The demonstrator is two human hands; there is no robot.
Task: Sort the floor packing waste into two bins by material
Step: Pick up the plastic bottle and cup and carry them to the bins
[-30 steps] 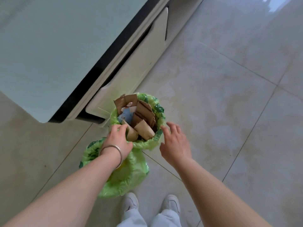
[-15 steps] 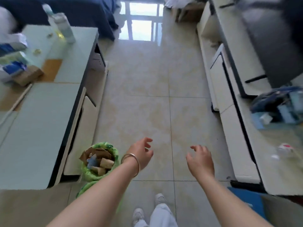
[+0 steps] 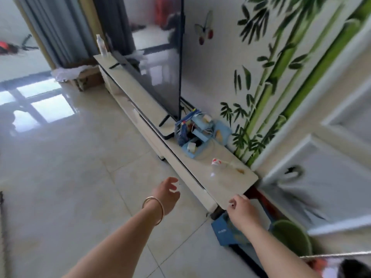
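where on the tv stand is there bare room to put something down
Free: the stand top along its front edge, in front of the tv, and the near corner by the right hand. Crowded: the blue clutter just past the tv's near end, with small bits scattered beyond it. Both hands hold nothing; the left hand is over bare floor tiles.

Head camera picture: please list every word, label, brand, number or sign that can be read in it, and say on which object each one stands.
No text can be read with certainty.
Blue box on the floor, under the right hand: a short pale print, too blurred to read.
Small white and red packet on the TV cabinet: red marking, too small to read.
Blue organiser beside the television: no legible label.
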